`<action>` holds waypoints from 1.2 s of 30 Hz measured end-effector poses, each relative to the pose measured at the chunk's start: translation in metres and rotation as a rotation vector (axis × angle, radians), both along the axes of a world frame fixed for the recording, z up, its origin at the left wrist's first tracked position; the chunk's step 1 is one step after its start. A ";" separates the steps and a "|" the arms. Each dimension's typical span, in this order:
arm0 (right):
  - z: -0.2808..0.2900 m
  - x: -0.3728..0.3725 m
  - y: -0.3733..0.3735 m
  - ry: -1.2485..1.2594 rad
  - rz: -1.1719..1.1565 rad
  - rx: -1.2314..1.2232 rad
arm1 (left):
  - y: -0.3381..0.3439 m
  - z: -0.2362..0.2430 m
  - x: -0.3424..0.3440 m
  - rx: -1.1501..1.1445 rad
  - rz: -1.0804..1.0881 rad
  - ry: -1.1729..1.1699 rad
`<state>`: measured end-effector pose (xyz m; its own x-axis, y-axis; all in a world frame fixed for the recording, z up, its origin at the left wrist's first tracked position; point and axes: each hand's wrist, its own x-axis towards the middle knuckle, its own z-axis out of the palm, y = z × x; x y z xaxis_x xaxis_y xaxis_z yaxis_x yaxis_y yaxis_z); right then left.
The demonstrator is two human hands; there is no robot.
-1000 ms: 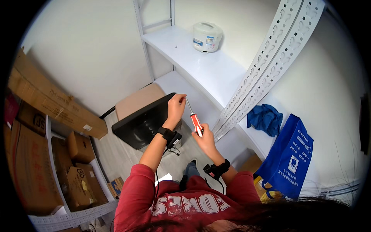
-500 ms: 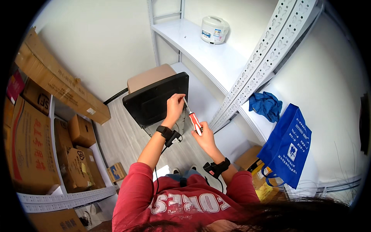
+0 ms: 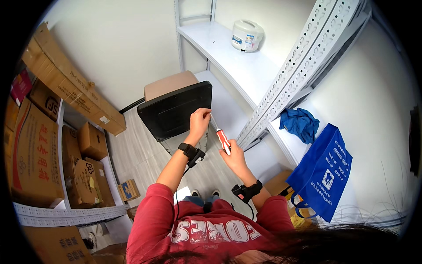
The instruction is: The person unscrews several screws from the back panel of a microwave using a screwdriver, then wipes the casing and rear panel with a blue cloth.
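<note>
My right hand (image 3: 234, 157) is wrapped round the red-and-white handle of a screwdriver (image 3: 223, 140). Its thin metal shaft points up and away, toward the fingertips of my left hand (image 3: 200, 122). Those left fingers are pinched together beside the shaft's tip; whatever lies between them is too small to make out. Just behind the left hand stands a black rectangular panel (image 3: 169, 110), tilted, with a raised rim and rounded corners. My left hand is close to its right edge, and I cannot tell if it touches. Dark bands with small devices sit on both wrists.
Behind the panel is a beige padded piece (image 3: 170, 84). To the right, a white metal shelf (image 3: 206, 37) bears a white rice cooker (image 3: 247, 36). A blue cloth (image 3: 300, 125) and blue bag (image 3: 320, 174) are nearer. Cardboard boxes (image 3: 37, 154) fill shelving at left; a long carton (image 3: 72, 81) leans there.
The view has shifted slightly, moving the shelves and bag a little in the picture. Both hands keep nearly the same pose, with the screwdriver still in my right hand.
</note>
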<state>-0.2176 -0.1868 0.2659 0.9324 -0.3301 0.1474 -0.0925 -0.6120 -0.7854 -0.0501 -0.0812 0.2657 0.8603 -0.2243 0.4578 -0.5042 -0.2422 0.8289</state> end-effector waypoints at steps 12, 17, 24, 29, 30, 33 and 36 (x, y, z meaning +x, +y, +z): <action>-0.021 0.021 0.001 0.094 0.151 0.033 | 0.025 -0.059 -0.001 0.114 0.134 -0.101; -0.082 0.027 0.023 0.194 0.205 0.098 | 0.052 -0.124 -0.012 0.155 0.195 0.058; -0.158 0.046 0.059 0.179 0.158 0.007 | 0.074 -0.190 0.005 0.094 0.207 0.141; -0.190 0.072 0.077 0.109 0.129 0.067 | 0.084 -0.225 0.032 -0.090 0.153 0.296; -0.193 0.076 0.079 0.105 0.124 0.080 | 0.086 -0.224 0.036 -0.089 0.130 0.340; -0.206 0.086 0.084 0.120 0.085 0.066 | 0.086 -0.240 0.047 -0.123 0.096 0.291; -0.212 0.088 0.088 0.145 0.078 0.093 | 0.090 -0.252 0.050 -0.142 0.062 0.315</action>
<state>-0.1295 -0.0990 0.0539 0.9649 -0.2622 -0.0184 -0.1642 -0.5467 -0.8211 -0.0005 0.0092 0.0139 0.9742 -0.1205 0.1907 -0.2064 -0.1357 0.9690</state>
